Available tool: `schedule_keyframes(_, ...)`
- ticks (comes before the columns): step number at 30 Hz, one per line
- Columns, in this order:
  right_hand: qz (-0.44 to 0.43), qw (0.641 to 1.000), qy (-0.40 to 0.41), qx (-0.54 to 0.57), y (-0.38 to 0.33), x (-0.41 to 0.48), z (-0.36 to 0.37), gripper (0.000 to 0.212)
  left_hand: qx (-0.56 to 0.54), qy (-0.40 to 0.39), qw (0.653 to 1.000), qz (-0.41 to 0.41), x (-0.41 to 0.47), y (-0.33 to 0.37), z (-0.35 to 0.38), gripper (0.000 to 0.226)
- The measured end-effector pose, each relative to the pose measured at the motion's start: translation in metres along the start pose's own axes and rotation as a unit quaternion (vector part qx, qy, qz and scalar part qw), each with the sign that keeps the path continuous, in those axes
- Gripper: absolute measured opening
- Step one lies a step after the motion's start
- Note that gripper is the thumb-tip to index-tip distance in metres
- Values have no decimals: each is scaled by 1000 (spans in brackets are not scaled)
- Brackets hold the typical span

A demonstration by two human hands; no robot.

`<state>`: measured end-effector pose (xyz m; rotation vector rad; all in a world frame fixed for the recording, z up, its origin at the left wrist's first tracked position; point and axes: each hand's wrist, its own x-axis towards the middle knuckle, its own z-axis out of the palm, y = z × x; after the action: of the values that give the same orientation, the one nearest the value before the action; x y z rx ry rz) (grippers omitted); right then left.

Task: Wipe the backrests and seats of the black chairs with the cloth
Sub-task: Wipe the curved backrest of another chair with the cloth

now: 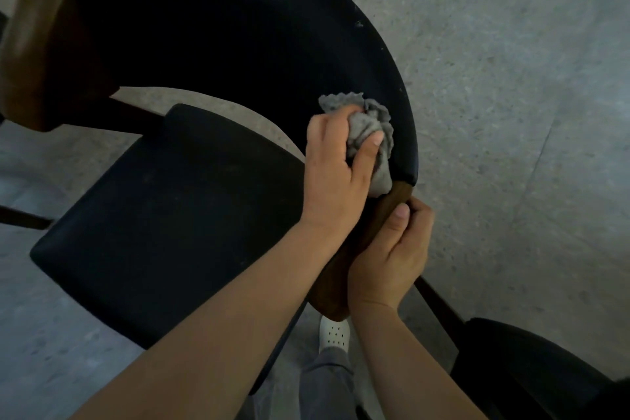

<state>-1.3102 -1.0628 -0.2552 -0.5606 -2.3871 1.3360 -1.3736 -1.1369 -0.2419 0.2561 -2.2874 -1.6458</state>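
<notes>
A black chair fills the view from above, with a curved black backrest (238, 31) arching over its black seat (163, 222). The backrest ends in brown wooden armrests (37, 44). My left hand (335, 167) grips a crumpled grey cloth (373, 126) and presses it on the right end of the backrest. Just below it, my right hand (392, 256) grips the near wooden armrest (344, 266), thumb on top.
A second black chair (531, 372) stands at the lower right, close to my right arm. The floor (511, 78) is speckled grey stone. My foot in a white perforated shoe (335, 334) shows below the armrest.
</notes>
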Motion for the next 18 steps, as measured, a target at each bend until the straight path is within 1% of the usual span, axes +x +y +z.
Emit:
schedule_keyframes(2, 0, 1000, 1, -1, -1, 0, 0, 49, -2, 8, 1000, 28, 4, 7, -1, 39)
schedule_keyframes(4, -5, 1000, 0, -2, -1, 0, -1, 48, 6, -6, 997, 71, 10, 15, -2, 38)
schedule_keyframes(6, -1, 1000, -1, -6, -1, 0, -1, 46, 35, -31, 993, 112, 20, 23, -2, 40)
schedule_keyframes(8, 5, 1000, -1, -11, -1, -1, -1, 47, 80, -47, 987, 133, 29, 27, -2, 43)
schedule_keyframes(11, 14, 1000, 0, -12, -3, -1, -1, 49, 140, -58, 980, 127, 39, 32, -2, 44)
schedule_keyframes(13, 17, 1000, -1, -13, -3, -1, -1, 49, 163, -53, 978, 119, 41, 35, -2, 42)
schedule_keyframes(15, 15, 1000, -1, -12, -4, -1, -1, 49, 140, -34, 985, 94, 39, 34, 0, 34)
schedule_keyframes(18, 5, 1000, -1, -12, -4, -1, -1, 49, 78, 0, 997, 18, 29, 21, 2, 28)
